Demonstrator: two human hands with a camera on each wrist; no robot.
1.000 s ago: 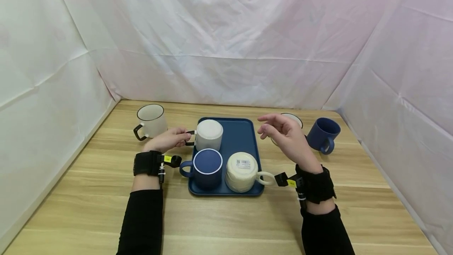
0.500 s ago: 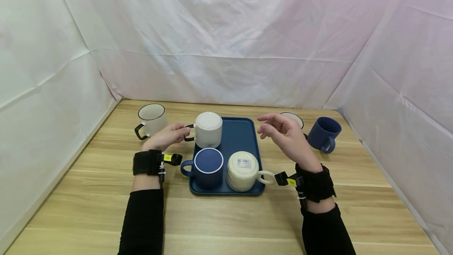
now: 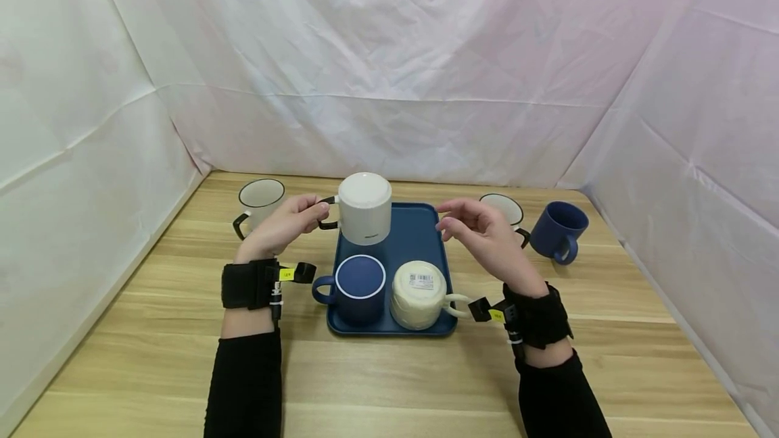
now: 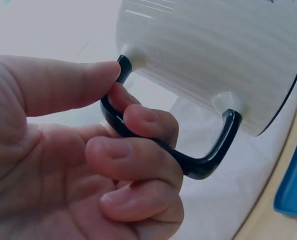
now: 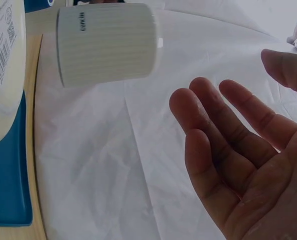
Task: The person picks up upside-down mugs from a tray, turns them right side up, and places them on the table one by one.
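The head view looks forward and down from above the near edge of a wooden table (image 3: 389, 370), taking in both forearms, a blue tray (image 3: 420, 235) and white sheeting behind. The left wrist view sits very close beside a white mug (image 4: 213, 55), facing its black handle (image 4: 203, 160). The right wrist view looks across the open palm toward the same mug (image 5: 108, 45), farther off.

I see a finely ribbed, glossy white ceramic mug (image 3: 364, 209), black glazed handle (image 4: 188, 159), above a smooth blue plastic tray (image 3: 420, 235).
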